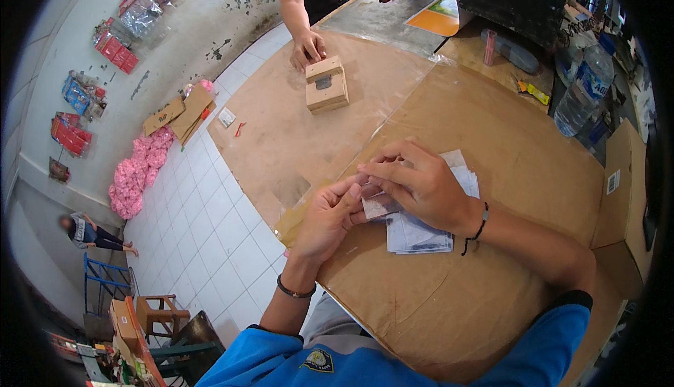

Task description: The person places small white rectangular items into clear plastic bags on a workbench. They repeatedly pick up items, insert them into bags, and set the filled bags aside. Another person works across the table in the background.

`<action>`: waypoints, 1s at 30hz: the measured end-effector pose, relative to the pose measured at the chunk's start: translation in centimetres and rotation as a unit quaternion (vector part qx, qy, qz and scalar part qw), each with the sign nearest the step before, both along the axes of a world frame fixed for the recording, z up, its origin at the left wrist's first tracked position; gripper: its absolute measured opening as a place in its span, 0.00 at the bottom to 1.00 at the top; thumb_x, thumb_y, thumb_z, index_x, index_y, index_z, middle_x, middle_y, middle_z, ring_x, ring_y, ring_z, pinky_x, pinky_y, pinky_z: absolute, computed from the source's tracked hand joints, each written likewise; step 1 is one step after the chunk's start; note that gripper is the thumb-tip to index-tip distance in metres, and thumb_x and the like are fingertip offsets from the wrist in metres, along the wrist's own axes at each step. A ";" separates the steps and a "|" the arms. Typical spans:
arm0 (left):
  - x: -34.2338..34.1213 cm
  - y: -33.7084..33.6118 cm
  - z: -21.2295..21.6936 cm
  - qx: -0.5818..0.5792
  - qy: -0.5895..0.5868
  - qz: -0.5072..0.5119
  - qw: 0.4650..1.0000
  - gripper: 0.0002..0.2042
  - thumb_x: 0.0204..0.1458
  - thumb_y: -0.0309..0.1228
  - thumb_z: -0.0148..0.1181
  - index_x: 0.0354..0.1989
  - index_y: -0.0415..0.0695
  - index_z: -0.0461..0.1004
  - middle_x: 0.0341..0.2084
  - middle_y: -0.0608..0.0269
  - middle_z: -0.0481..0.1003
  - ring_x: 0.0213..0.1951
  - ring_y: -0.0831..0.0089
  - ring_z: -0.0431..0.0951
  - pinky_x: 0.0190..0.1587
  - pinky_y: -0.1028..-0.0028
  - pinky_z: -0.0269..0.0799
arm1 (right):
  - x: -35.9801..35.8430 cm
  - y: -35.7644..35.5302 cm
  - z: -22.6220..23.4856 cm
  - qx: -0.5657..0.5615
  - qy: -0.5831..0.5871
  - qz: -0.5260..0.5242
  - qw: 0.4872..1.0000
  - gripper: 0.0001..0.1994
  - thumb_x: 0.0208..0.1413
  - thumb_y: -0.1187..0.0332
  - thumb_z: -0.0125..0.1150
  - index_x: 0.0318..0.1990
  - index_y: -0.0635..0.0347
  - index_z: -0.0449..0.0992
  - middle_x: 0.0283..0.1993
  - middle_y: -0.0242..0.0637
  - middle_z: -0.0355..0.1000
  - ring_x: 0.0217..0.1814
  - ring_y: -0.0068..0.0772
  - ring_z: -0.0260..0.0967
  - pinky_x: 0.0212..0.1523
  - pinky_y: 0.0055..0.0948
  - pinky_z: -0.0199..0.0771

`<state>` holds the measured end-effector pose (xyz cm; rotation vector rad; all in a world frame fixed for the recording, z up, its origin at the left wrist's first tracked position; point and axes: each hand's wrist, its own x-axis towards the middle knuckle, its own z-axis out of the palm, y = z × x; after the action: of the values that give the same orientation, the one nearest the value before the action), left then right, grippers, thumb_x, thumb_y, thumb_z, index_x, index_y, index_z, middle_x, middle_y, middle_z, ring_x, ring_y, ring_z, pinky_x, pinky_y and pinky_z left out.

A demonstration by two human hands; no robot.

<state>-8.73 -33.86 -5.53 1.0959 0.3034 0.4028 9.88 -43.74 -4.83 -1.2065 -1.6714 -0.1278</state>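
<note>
My left hand (pixel 326 220) and my right hand (pixel 423 182) meet over the brown table, fingertips pinched together. Between them is a small, thin, see-through plastic piece (pixel 377 204), perhaps a sleeve or bag; its exact kind is hard to make out. Thumb and fingers of my left hand grip its left side, while my right fingertips close on its upper edge. Beneath my right hand lies a loose pile of whitish flat sheets or sleeves (pixel 419 237), partly hidden by the hand and wrist.
Across the table, another person's hand (pixel 307 49) touches a wooden block jig (pixel 327 87). A water bottle (pixel 585 87) and a cardboard box (pixel 623 208) stand at the right. Pink bundles (pixel 140 171) lie on the tiled floor at left, near a wooden stool (pixel 160 315).
</note>
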 end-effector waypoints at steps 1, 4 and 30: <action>0.0 -0.1 0.1 0.008 -0.003 0.000 1.000 0.22 0.69 0.37 0.51 0.65 0.34 0.67 0.55 0.51 0.76 0.54 0.63 0.80 0.56 0.65 0.79 | 0.0 0.0 0.1 0.010 -0.012 -0.007 1.000 0.19 0.47 0.81 0.68 0.49 0.53 0.83 0.42 0.36 0.75 0.42 0.37 0.73 0.41 0.33 0.77; -0.3 -0.1 -0.3 0.039 0.016 0.011 0.999 0.21 0.69 0.36 0.52 0.64 0.34 0.68 0.56 0.51 0.76 0.55 0.62 0.79 0.57 0.65 0.79 | -0.2 -0.1 0.2 0.010 -0.057 -0.022 0.998 0.19 0.47 0.80 0.68 0.48 0.52 0.83 0.42 0.34 0.75 0.42 0.38 0.73 0.43 0.34 0.76; -1.3 0.3 -1.3 0.082 0.048 0.007 0.995 0.21 0.67 0.35 0.57 0.64 0.40 0.71 0.54 0.64 0.78 0.49 0.79 0.78 0.47 0.78 0.76 | 0.3 0.0 -0.1 -0.021 -0.002 0.080 0.997 0.18 0.51 0.74 0.69 0.51 0.45 0.84 0.45 0.32 0.75 0.46 0.35 0.71 0.48 0.33 0.75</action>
<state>-10.08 -33.59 -6.82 1.2774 0.3681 0.3937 10.16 -43.74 -4.97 -1.0992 -1.7749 0.0039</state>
